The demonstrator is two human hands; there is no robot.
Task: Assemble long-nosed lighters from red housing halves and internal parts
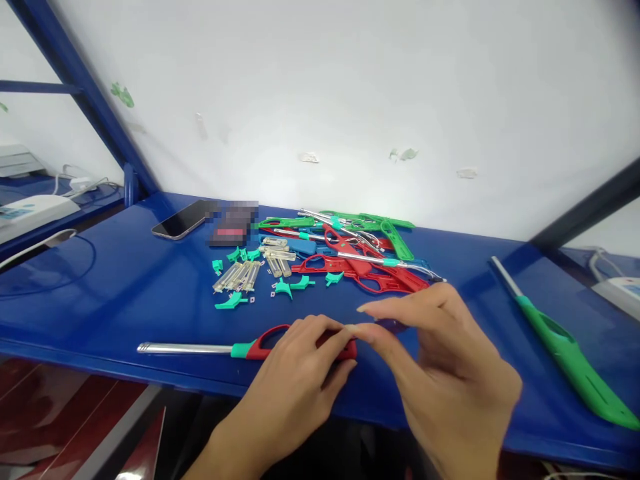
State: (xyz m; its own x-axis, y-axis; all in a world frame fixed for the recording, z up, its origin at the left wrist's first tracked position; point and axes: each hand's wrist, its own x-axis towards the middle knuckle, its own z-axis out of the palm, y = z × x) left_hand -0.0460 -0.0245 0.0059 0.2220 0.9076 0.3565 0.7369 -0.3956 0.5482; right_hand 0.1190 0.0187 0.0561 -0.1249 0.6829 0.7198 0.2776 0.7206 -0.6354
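Note:
A red lighter with a teal collar and a long silver tube lies near the table's front edge, its tube pointing left. My left hand is closed over the red handle, fingers wrapped on it. My right hand is just to the right, thumb tip touching the left fingertips at the handle's right end, index finger bent above the thumb. Its other fingers are curled and partly hidden. Whatever lies between the right fingers is too small or hidden to make out.
Behind the hands lies a pile of red, green and blue shells, with clear tanks and teal triggers to its left. A phone lies at back left. A green lighter lies at right on the blue table.

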